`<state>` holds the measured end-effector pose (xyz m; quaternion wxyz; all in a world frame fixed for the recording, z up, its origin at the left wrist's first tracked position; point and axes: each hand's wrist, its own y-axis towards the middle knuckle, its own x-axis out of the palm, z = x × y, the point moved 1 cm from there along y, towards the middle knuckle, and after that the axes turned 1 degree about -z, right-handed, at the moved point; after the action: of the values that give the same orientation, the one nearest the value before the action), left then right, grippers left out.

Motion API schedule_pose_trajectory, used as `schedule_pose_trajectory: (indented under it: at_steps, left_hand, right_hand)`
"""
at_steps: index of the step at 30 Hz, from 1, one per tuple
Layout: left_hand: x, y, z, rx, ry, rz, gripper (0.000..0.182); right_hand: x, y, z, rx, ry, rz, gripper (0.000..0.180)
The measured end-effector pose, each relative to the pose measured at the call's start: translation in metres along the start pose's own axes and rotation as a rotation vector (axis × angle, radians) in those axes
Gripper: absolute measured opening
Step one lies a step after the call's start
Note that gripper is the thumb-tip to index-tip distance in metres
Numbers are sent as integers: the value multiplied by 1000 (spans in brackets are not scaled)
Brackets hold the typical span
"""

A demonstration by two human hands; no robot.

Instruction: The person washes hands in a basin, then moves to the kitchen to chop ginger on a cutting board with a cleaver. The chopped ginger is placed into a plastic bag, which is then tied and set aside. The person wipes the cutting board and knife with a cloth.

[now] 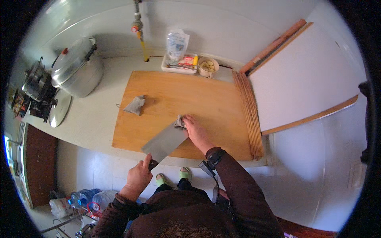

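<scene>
My left hand (139, 175) is closed around the dark handle of a wide cleaver (165, 141), whose broad metal blade slants up and right over a wooden board (208, 101). At the blade's far end, my right hand (195, 131) grips a crumpled grey cloth (179, 122) that touches the blade. A second small grey piece, a cloth or pouch (135, 105), lies at the board's left side, apart from both hands.
Behind the board stand a white tray (178, 70) with packets and a cup (208, 67) of pale pieces. A bundle of thin sticks (248, 116) lies along its right edge. A large metal pot (79, 71) and a glass lid (60, 108) are at left.
</scene>
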<state>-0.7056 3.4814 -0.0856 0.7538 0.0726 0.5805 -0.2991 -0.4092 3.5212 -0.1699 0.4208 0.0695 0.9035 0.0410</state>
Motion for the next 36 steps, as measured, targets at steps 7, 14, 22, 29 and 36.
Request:
schedule_pose_trajectory:
  at_steps: [7, 14, 22, 29, 36]
  left_hand:
    - [-9, -10, -18, -129, -537, -70, 63]
    - [-7, -34, -35, -264, -867, -16, 49]
    - [-18, -68, -45, -517, -1455, -98, 47]
    - [-17, -82, -41, -542, -1718, -68, 34]
    - [-9, -71, -39, -490, -1879, -129, 16]
  right_hand:
    - [-96, -131, 40, 489, 325, 514, 38]
    - [-48, -162, 72, 586, -329, 357, 64]
    - [-5, -19, 5, 183, -174, 231, 59]
    - [60, 65, -60, -229, 29, 32, 45]
    - [52, 23, -38, -521, -224, -87, 35]
